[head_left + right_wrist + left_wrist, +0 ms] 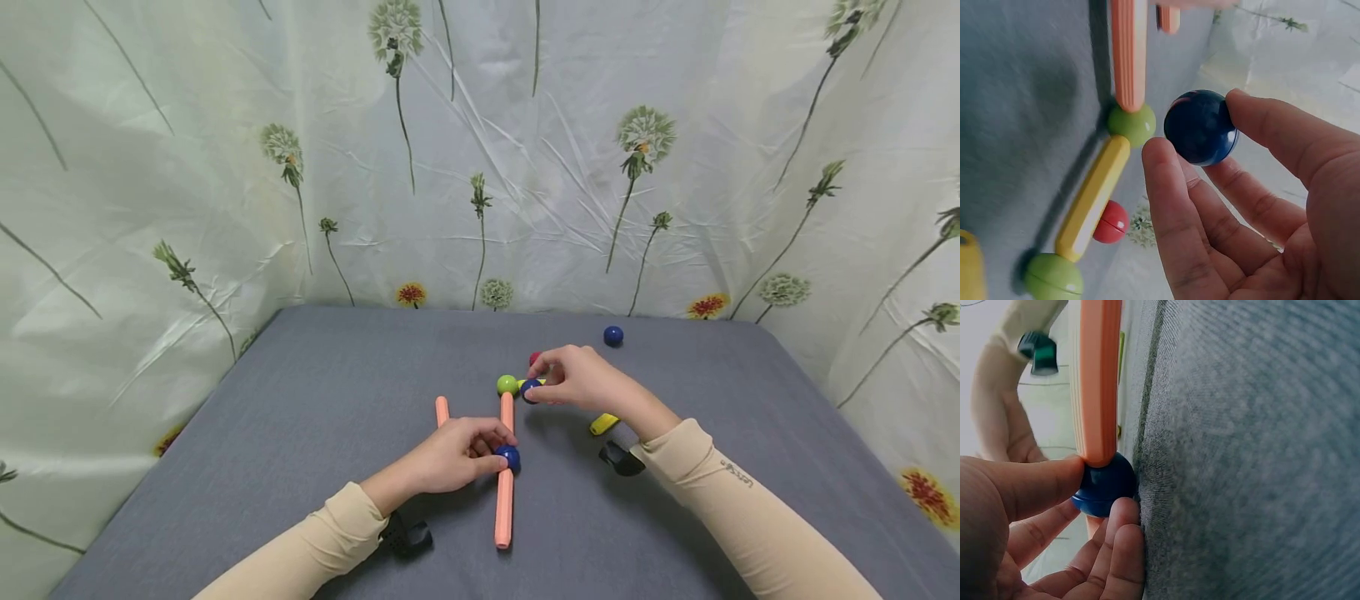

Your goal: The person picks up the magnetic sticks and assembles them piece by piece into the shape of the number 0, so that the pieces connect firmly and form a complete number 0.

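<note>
My left hand (457, 454) pinches a blue ball (510, 457) low on the table, thumb on one side and fingers on the other. One salmon rod (504, 508) runs from that ball toward me, and another salmon rod (507, 410) leads away to a green ball (507, 384). My right hand (583, 382) holds a second blue ball (1200, 127) between thumb and fingertips, apart from the green ball beside it. In the right wrist view, a yellow rod (1092, 200) joins that green ball to another green ball (1054, 280).
A red ball (1112, 224) lies beside the yellow rod. Farther back sits a loose blue ball (613, 336). A separate salmon rod (442, 408) lies partly behind my left hand, and another yellow piece (603, 424) is under my right forearm. A flowered curtain (525, 167) hangs behind the table.
</note>
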`<state>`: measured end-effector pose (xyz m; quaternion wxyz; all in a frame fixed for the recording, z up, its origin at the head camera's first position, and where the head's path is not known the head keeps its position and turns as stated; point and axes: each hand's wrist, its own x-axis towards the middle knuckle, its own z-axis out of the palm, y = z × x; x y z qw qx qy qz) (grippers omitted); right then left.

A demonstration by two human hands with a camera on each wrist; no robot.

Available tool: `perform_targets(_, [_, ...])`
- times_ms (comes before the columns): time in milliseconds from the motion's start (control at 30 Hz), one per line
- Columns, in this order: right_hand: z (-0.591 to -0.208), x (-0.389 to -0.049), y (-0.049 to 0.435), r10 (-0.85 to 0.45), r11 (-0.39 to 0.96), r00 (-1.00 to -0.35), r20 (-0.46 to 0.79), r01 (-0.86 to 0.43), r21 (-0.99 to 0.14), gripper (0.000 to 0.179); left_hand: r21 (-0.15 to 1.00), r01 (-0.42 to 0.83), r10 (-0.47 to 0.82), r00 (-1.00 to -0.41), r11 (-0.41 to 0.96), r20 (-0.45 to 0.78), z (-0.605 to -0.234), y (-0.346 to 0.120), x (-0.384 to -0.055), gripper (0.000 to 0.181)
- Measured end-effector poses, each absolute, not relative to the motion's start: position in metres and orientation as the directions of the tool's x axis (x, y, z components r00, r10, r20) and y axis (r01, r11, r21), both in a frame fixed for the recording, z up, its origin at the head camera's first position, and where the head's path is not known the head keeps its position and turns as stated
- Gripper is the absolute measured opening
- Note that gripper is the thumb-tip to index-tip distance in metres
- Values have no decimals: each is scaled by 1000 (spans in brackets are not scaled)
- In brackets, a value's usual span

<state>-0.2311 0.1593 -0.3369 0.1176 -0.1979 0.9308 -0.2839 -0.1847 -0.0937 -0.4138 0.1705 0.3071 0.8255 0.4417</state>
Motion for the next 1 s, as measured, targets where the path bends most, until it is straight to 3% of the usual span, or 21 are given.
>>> perform_targets(467, [-351, -168, 178, -531, 630, -845, -61, -346, -695, 27, 818, 354, 639, -769, 453, -21, -413, -92, -190, 20])
perform_targets(1000, [-378, -115, 180, -631, 494, -758, -167, -226, -839, 22, 816, 361, 633, -774, 452, -9, -411, -88, -191, 19])
